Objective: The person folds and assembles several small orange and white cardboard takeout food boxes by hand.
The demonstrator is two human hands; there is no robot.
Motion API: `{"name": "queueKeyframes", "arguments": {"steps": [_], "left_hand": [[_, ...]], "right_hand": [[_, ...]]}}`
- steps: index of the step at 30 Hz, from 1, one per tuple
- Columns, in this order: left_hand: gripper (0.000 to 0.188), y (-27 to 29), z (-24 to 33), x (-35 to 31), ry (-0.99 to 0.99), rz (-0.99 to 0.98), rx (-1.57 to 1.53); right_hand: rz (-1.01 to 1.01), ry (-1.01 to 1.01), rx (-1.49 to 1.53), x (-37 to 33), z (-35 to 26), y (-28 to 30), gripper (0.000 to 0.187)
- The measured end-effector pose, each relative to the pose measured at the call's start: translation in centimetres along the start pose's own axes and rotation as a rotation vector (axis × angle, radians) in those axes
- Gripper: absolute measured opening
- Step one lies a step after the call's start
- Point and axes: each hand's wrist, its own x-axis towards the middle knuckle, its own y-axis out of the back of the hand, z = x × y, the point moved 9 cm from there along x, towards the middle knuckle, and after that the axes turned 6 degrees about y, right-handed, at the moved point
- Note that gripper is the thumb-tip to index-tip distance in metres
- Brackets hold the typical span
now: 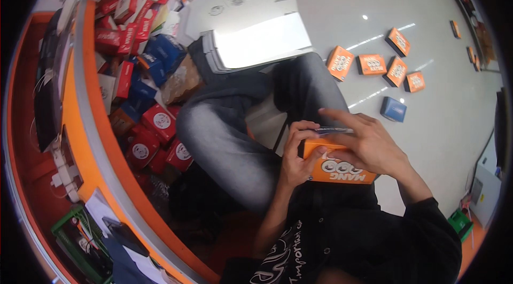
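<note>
An orange printed cardboard box is held in front of my body, above my lap. My left hand grips its left end, thumb on the printed face and fingers bent over the top edge. My right hand is closed over its upper right part, with the index finger stretched out to the left. Between the hands, along the top of the box, lies a thin dark strip with light print; whether it is a flap or a separate piece, I cannot tell.
Flat white cardboard sheets are stacked beyond my knees. Several orange boxes and a blue box lie on the grey floor to the right. Red and blue boxes are heaped at left beside an orange counter. A green basket sits lower left.
</note>
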Motion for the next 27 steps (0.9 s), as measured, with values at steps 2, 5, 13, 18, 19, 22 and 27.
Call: {"name": "queueKeyframes", "arguments": {"steps": [2,5,13,18,19,22,27], "left_hand": [[0.026,0.9,0.0,0.1,0.020,0.074,0.002],[0.015,2.8,0.7,0.2,0.018,0.183,0.149],[0.026,2.1,0.2,0.5,0.113,-0.150,0.147],[0.069,-0.7,5.0,1.9,0.155,-0.455,0.471],[0.074,-1.6,4.9,2.3,0.146,-0.495,0.448],[0.076,-1.6,4.0,4.3,0.267,-0.450,0.539],[0.073,0.5,4.3,4.8,-0.027,-0.007,0.483]], "right_hand": [[0.008,-0.038,-0.034,-0.4,0.3,0.7,0.045],[0.248,-0.200,-0.031,-2.6,2.7,2.9,0.048],[0.241,-0.238,0.418,-4.1,7.1,1.5,0.049],[0.122,-0.051,0.344,-0.7,4.2,3.5,0.048],[0.127,-0.020,0.263,0.4,3.5,3.8,0.050],[0.353,0.027,-0.323,2.0,1.3,6.2,0.062],[0.509,-0.212,-0.217,1.3,1.3,6.7,0.069]]}}
